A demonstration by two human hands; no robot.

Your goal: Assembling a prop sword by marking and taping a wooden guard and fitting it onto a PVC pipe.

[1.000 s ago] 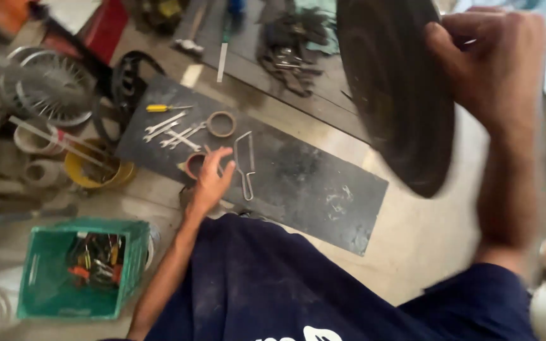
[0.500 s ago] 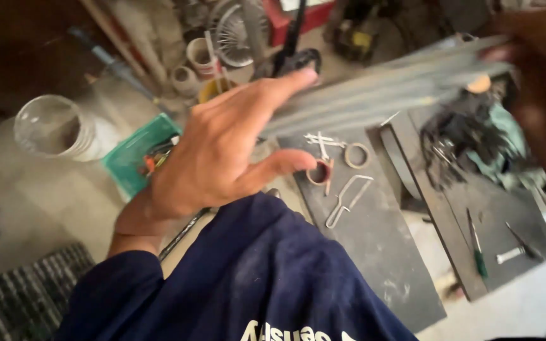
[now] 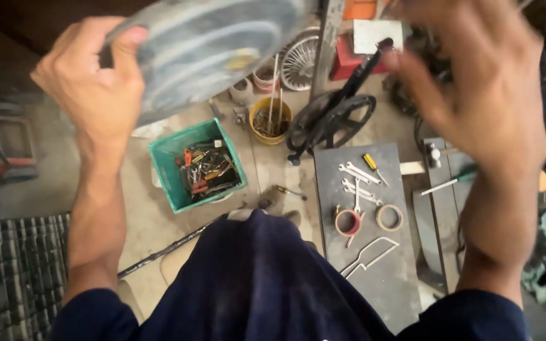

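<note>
My left hand point(image 3: 90, 88) is raised at the upper left and grips the rim of a large round grey disc point(image 3: 210, 50), which is blurred by motion and spans the top of the view. At the upper right, my right hand point(image 3: 481, 88) is also raised, its fingers spread and holding nothing; it is blurred and sits just right of the disc. My dark blue trouser leg point(image 3: 254, 284) fills the bottom centre.
On the floor below lie a green crate of tools point(image 3: 194, 165), a yellow bucket with rods point(image 3: 270, 120), a black wheel point(image 3: 333, 120), and a dark mat point(image 3: 361, 233) carrying wrenches, a screwdriver, two tape rolls point(image 3: 368, 220) and a metal cut-out. A ribbed mat point(image 3: 14, 271) is at the lower left.
The view has swung around. The disc, held in my right hand a second ago, is now gripped by my left hand, which rose from the mat; my right hand has opened.
</note>
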